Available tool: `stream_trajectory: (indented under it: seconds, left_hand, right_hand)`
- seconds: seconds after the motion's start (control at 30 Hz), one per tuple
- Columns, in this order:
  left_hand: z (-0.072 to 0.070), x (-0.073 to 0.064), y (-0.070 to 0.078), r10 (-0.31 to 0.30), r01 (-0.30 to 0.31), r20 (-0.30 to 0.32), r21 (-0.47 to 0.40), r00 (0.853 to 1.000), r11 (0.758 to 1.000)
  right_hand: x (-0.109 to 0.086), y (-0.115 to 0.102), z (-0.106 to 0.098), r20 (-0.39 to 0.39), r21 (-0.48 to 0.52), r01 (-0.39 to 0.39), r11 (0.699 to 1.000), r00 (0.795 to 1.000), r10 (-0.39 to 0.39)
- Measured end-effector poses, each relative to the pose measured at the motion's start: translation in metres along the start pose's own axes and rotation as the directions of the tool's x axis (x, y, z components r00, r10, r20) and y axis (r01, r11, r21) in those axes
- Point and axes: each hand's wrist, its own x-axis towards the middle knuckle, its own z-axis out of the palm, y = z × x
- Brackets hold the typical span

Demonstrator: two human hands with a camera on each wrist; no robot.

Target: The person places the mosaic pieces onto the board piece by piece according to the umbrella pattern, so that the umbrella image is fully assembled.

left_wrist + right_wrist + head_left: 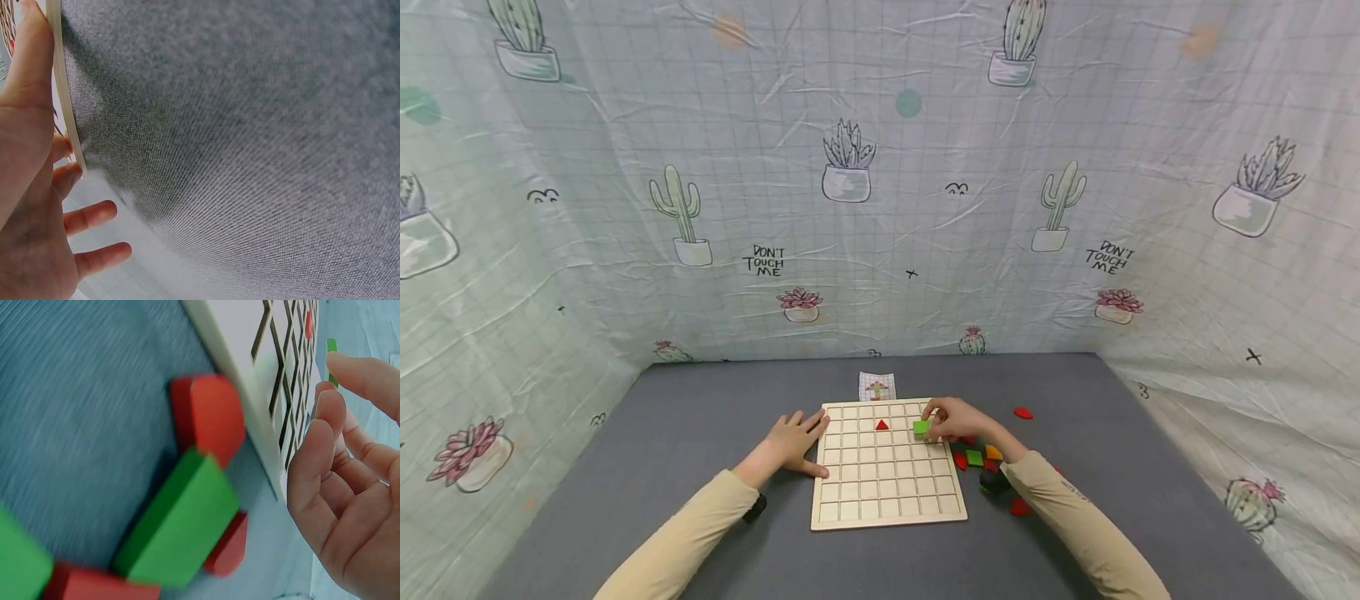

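Observation:
A pale wooden grid board [880, 471] lies flat on the grey table. One red triangle piece [882, 425] sits in a cell in its second row. My left hand [788, 440] rests at the board's left side, fingers spread, thumb and some fingertips touching the edge. Over the board's upper right part, my right hand [955, 419] pinches a green square piece [921, 427] between thumb and fingertips. In the right wrist view that green piece [331, 345] is seen edge-on between the fingertips, close over the grid.
Several loose pieces lie right of the board, among them a green square [974, 458], an orange piece [993, 452] and a red piece [1020, 507]. Another red piece [1023, 412] lies farther back. A printed pattern card [877, 387] is behind the board, before a cactus-print curtain [910, 217].

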Motion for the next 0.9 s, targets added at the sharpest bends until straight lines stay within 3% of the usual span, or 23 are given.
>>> stream_trajectory:
  seconds: [0.3,0.6,0.9]
  left_hand:
    - [0.005,0.003,-0.001,0.0,0.001,-0.012,0.02,1.0,1.0]
    - [0.004,0.004,-0.001,-0.002,0.003,-0.022,0.018,1.0,1.0]
    - [0.005,0.005,0.0,-0.003,0.004,-0.022,0.021,1.0,1.0]
  right_hand:
    - [0.017,-0.011,0.02,-0.007,-0.036,-0.018,0.999,1.0,0.017]
    - [0.029,-0.025,0.031,0.003,-0.048,0.053,0.997,0.999,-0.053]
    - [0.037,-0.03,0.044,-0.015,-0.063,0.016,0.998,1.0,-0.017]
